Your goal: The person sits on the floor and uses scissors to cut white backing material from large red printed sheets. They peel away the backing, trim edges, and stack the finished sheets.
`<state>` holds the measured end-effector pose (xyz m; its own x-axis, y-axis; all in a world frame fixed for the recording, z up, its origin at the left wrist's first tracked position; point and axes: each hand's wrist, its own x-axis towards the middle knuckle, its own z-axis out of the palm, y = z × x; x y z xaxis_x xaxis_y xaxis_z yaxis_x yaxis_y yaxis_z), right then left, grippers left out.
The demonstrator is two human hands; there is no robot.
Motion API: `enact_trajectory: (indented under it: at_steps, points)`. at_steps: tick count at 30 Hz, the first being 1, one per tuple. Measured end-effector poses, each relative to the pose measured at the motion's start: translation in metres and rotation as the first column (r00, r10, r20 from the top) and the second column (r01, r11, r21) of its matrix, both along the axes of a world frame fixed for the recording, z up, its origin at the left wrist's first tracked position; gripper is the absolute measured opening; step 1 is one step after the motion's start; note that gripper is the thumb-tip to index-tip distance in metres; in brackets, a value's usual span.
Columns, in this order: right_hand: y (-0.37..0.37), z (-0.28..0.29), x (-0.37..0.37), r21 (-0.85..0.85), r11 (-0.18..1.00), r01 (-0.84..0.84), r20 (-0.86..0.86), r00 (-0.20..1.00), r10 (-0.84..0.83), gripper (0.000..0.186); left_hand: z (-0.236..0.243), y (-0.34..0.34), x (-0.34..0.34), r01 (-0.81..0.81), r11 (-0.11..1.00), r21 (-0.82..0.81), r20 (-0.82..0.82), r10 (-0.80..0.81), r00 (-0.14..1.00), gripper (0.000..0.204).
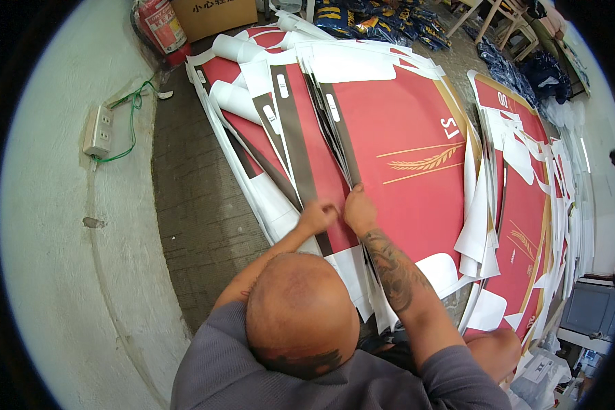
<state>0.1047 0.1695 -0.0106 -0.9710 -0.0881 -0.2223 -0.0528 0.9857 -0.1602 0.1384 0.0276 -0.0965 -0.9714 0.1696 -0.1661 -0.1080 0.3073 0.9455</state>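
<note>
Large red printed sheets (403,102) with white borders, a dark band along one edge and a gold wheat ear lie in a stack in front of me. My right hand (359,210) grips the near part of the stack's left edge, at the dark band, with several layers fanned beneath it. Just to its left, my left hand (316,217) is closed, fingers curled over a lower red sheet (306,137). Whatever its fingertips may pinch is too small to make out. White rolled ends of sheets (236,101) curl up at the far left.
More red sheets and white offcuts (516,154) are piled at the right. Along the left wall are a power outlet (100,133) with a green cord, a fire extinguisher (162,31) and a cardboard box (215,20). Dark blue bundles (389,24) lie at the back.
</note>
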Motion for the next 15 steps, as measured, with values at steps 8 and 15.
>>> enact_trajectory:
  at_steps: [8, 15]
  points:
    - [-0.004, 0.013, -0.004, 0.106, 0.97, -0.221, 0.013, 0.975, 0.221, 0.062, -0.005, -0.053, -0.054, -0.644, 0.689, -0.333, -0.301, 0.569, 0.765, 0.053]
    - [-0.03, 0.008, 0.057, -0.051, 0.951, -0.304, -0.034, 0.953, 0.303, 0.064, -0.025, -0.064, -0.07, -0.651, 0.742, -0.16, 0.059, 0.666, 0.744, 0.041]
